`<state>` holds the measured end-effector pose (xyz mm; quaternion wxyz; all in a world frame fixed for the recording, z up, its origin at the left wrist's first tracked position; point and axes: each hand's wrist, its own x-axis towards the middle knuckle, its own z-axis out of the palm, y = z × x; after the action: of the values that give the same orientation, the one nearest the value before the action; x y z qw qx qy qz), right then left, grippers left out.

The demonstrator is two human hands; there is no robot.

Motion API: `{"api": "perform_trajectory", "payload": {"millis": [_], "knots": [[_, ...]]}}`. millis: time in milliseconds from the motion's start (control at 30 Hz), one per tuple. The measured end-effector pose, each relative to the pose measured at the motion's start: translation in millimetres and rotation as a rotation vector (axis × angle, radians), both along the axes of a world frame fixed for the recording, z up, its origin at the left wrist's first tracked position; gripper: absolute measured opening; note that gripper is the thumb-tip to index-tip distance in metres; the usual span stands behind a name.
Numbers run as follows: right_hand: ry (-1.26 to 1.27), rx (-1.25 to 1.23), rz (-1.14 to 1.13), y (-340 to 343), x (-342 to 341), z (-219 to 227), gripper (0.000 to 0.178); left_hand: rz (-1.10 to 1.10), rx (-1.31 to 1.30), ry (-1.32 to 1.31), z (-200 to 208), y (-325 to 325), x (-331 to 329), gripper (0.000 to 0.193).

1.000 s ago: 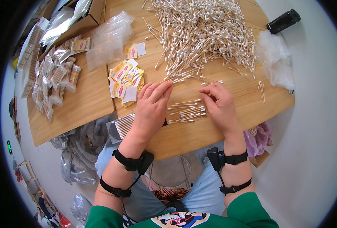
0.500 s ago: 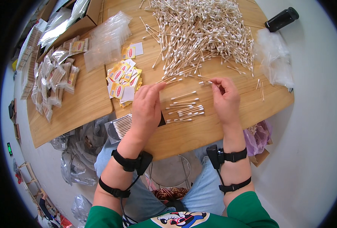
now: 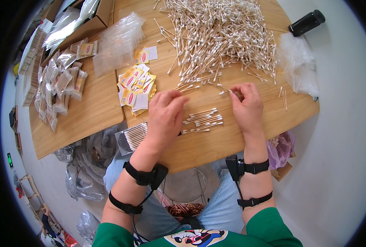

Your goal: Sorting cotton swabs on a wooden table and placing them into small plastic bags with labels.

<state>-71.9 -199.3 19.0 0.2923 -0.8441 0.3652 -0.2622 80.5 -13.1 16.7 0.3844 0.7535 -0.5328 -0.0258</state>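
Note:
My left hand (image 3: 165, 117) is over the table, left of a small row of cotton swabs (image 3: 203, 120). Its fingers are loosely bent and slightly blurred, and nothing shows between them. My right hand (image 3: 248, 108) is on the other side of the row, thumb and forefinger pinched on a cotton swab (image 3: 225, 92) that points left. Beyond both hands lies a big heap of loose wooden-stick cotton swabs (image 3: 224, 41). Partly behind my left forearm is a clear bag packed with swabs (image 3: 136, 136).
Yellow-and-white cards (image 3: 135, 86) are piled left of my left hand, with flat clear bags (image 3: 119, 43) behind. Filled swab packets (image 3: 63, 82) and a cardboard box (image 3: 94, 24) are farther left. A black bottle (image 3: 306, 22) and clear plastic bags (image 3: 300, 66) stand at the right edge.
My left hand has shifted slightly right, its fingers less stretched. The far swabs of the small row have moved nearer, so the row is tighter. My right hand has barely moved.

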Motion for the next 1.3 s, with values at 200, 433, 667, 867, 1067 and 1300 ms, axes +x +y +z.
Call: {"api": "perform_trajectory", "payload": {"millis": [200, 433, 667, 867, 1067, 1300], "knots": [[0.036, -0.043, -0.007, -4, 0, 0, 0.009, 0.206, 0.040, -0.116, -2, -2, 6, 0.023], [-0.010, -0.009, -0.057, 0, 5, 3, 0.009, 0.232, 0.012, -0.105, -5, -4, 13, 0.016], [-0.011, -0.027, -0.039, 1, 5, 4, 0.011, 0.251, 0.000, -0.134, -5, -6, 15, 0.013], [-0.055, -0.069, -0.084, 0, 3, 4, 0.013, 0.163, -0.030, -0.132, 2, -1, 5, 0.012], [-0.228, 0.213, 0.028, 19, 6, 7, 0.010, -0.028, 0.020, 0.002, 2, -1, -3, 0.008], [-0.358, 0.463, 0.246, 50, 7, 2, 0.029, -0.095, -0.090, 0.381, -6, -3, -31, 0.020]]}}
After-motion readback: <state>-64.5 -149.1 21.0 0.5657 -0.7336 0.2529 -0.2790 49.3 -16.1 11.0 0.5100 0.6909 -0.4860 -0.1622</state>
